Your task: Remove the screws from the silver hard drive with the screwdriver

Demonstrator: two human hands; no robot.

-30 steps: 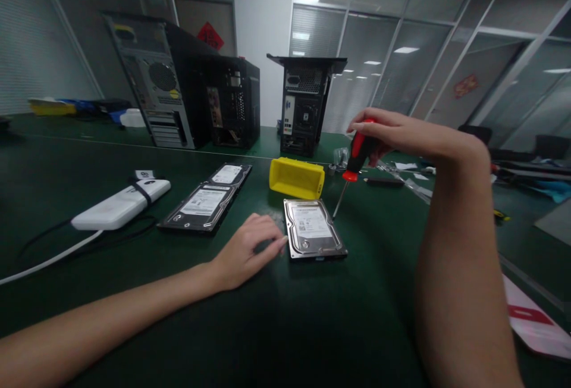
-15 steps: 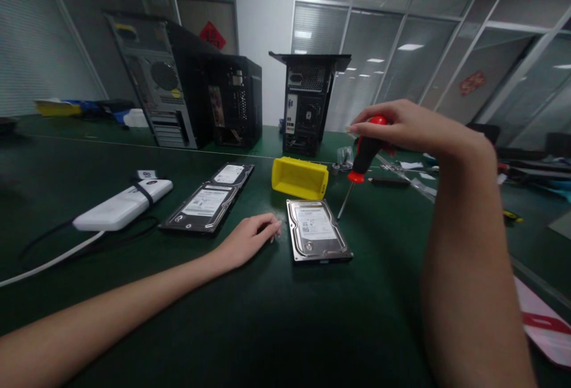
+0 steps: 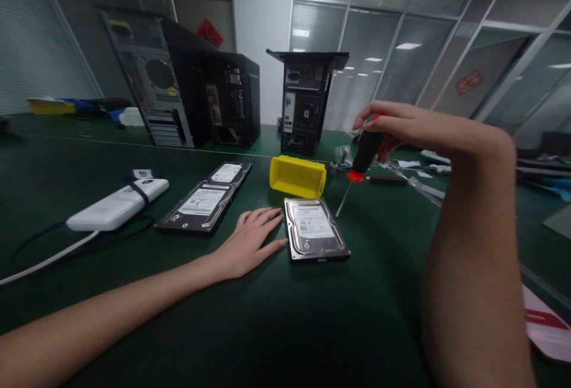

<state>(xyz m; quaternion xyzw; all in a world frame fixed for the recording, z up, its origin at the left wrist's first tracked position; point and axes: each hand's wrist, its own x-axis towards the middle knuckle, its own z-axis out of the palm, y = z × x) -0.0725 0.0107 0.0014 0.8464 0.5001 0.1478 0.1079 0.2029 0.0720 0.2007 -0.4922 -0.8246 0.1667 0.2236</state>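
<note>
A silver hard drive (image 3: 314,228) with a white label lies flat on the dark green table (image 3: 285,322). My left hand (image 3: 252,242) rests beside its left edge, fingers spread and holding nothing, the fingertips at or very near the drive. From the right, my right hand (image 3: 392,126) is wrapped round the black and red handle of a screwdriver (image 3: 366,150). The tool slants down, and its tip is at the drive's right edge; whether it touches a screw is too small to tell. Behind the drive sits a yellow bin (image 3: 297,177).
Two more hard drives (image 3: 200,203) lie left of my left hand, with a white power strip (image 3: 118,203) farther left. Computer cases (image 3: 187,78) stand at the back, another case (image 3: 306,102) behind the bin. Papers and a dark pen-like tool (image 3: 387,180) are at the right.
My left hand has opened from a loose curl, its fingers now spread beside the drive. My right hand has shifted its grip slightly on the screwdriver, whose tip stays at the drive's right edge.
</note>
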